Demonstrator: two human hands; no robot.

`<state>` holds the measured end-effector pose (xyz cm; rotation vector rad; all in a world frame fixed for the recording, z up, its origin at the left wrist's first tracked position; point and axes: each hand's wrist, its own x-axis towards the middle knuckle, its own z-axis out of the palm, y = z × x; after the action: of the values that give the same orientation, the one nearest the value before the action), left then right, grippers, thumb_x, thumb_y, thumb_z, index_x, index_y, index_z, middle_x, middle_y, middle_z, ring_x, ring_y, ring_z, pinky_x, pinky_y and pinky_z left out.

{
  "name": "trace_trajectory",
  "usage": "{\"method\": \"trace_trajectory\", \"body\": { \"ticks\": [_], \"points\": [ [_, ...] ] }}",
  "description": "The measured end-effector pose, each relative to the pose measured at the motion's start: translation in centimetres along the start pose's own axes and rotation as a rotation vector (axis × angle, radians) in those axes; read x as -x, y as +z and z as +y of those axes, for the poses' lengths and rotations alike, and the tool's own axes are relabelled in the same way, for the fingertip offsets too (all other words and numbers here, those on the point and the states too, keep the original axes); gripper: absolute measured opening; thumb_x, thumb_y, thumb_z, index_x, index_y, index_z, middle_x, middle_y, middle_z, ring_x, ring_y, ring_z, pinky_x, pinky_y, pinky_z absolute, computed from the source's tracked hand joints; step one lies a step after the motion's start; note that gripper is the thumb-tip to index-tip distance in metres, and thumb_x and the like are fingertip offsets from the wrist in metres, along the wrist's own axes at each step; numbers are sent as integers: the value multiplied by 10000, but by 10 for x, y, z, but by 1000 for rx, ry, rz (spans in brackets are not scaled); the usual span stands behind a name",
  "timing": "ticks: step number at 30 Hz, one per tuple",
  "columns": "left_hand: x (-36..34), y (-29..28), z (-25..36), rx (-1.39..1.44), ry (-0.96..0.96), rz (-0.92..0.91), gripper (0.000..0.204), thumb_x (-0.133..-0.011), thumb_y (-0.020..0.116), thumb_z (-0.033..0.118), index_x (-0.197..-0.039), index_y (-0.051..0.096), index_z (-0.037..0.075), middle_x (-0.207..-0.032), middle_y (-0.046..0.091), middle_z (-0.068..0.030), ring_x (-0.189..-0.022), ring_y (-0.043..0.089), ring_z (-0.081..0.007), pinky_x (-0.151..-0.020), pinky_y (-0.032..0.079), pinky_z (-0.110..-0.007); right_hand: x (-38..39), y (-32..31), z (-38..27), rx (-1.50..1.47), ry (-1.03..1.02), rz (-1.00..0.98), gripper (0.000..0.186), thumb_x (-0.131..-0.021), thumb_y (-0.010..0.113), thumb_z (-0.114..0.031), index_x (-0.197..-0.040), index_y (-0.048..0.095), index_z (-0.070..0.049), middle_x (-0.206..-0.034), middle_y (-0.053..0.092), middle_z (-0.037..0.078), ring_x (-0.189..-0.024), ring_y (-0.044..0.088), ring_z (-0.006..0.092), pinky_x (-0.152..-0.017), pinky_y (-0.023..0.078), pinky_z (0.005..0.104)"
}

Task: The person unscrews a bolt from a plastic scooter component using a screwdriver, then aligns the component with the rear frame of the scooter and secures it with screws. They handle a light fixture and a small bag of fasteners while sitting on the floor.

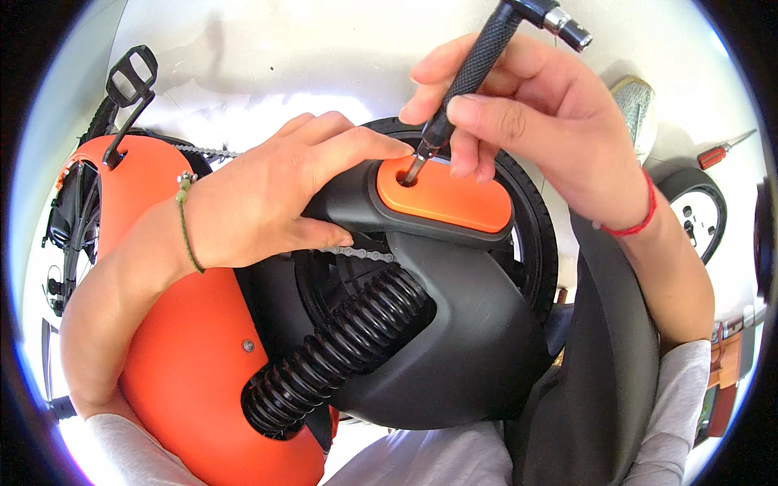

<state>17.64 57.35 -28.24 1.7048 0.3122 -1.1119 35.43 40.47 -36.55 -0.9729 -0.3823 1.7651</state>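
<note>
My right hand is closed around the knurled black handle of a ratchet screwdriver, held at a tilt. Its bit goes down into a hole in an orange oval cover on the black swingarm. My left hand grips the swingarm left of the cover, thumb below and forefinger reaching the tool's tip. Below the hands, a black coil spring shock joins the orange body to a black fender. What lies inside the hole is hidden.
A pedal on its crank sticks up at the far left. Behind the swingarm stands a black tyre, and a chain runs below it. A red-handled screwdriver and a small wheel lie on the floor at right.
</note>
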Motion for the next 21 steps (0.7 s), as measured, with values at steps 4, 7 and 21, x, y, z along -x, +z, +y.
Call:
{"method": "trace_trajectory", "body": {
  "ticks": [4, 7, 21],
  "points": [
    [3, -2, -1, -7, 3, -10, 760, -633, 826, 51, -1311, 484, 92, -1273, 534, -90, -1200, 479, -339, -1053, 379, -423, -4, 11, -22, -62, 224, 78, 246, -962, 630, -172, -1103, 628, 30, -935, 676, 83, -743, 629, 101, -656, 522, 224],
    [2, -2, 0, 5, 20, -3, 773, -637, 831, 63, -1322, 474, 91, -1285, 528, -102, -1212, 473, -351, -1056, 378, -430, -3, 14, -25, -73, 267, 96, 263, -899, 719, -148, -1051, 646, 54, -887, 686, 77, -752, 636, 96, -640, 518, 219],
    [-1, 0, 0, -69, 59, 8, 826, -622, 838, 84, -1349, 446, 80, -1280, 529, -118, -1209, 476, -361, -1051, 379, -439, -7, 5, -12, -197, 199, -26, 213, -934, 663, -111, -1079, 616, 37, -897, 658, 56, -794, 629, 88, -684, 498, 204]
  ]
}}
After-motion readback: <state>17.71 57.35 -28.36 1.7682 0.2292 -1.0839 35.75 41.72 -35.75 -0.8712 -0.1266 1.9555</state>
